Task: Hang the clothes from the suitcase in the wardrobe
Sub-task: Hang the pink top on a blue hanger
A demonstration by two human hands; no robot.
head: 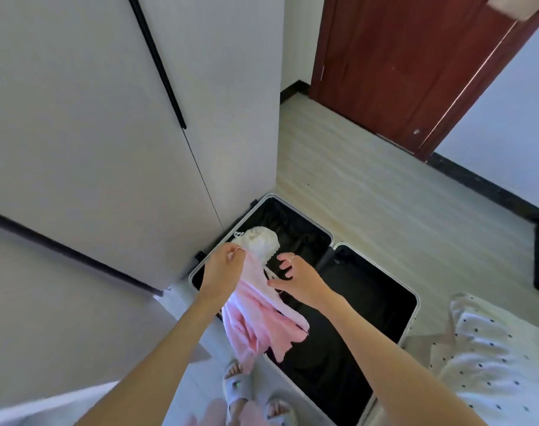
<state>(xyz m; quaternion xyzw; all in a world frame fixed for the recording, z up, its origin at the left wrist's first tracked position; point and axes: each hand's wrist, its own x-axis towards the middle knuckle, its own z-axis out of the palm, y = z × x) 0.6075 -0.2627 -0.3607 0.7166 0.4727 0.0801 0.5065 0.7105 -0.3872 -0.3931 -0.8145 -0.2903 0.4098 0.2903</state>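
Left hand (223,269) pinches pink garment (256,327) at its top. Right hand (296,278), fingers loosely curled, pinches its thin strap. Open suitcase (412,305) lies below both hands.

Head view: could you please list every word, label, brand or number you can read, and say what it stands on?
None can be read: the suitcase, wardrobe, door and pink garment show no lettering. The bedding carries only dots; the slipper shows only a green spot.
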